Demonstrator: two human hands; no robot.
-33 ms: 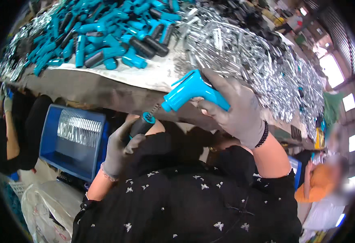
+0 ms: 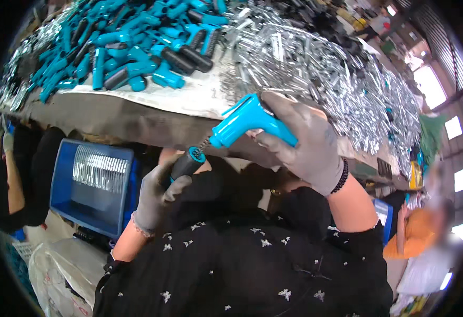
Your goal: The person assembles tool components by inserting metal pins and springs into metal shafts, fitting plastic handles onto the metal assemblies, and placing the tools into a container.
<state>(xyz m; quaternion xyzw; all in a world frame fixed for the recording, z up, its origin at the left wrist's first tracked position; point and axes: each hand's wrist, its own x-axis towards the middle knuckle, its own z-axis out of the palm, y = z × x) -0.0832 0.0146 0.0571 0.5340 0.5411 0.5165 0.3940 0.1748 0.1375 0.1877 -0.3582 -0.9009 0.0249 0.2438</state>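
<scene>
My right hand (image 2: 308, 142), in a grey glove, is closed around a glossy teal pistol-shaped plastic handle (image 2: 250, 121) with a slot along its top. My left hand (image 2: 160, 193), also gloved, grips a short black cylinder (image 2: 186, 165) whose open end has a teal rim. Between the two pieces runs a dark coiled or ridged metal rod (image 2: 205, 142); I cannot tell whether it is a spring or a screw. The rod spans from the cylinder's mouth to the narrow nose of the teal handle. Both pieces are held in front of the bench edge.
On the bench (image 2: 152, 113) lie a heap of teal and black handles (image 2: 131, 47) and a pile of shiny metal parts (image 2: 316, 74). A blue crate (image 2: 91, 201) with a row of metal pieces stands lower left, by a plastic bag (image 2: 65, 269). Co-workers (image 2: 416, 227) sit on either side.
The bench and its heaps have shifted slightly left in the picture. Both hands keep their grips, with the teal handle and black cylinder in nearly the same positions.
</scene>
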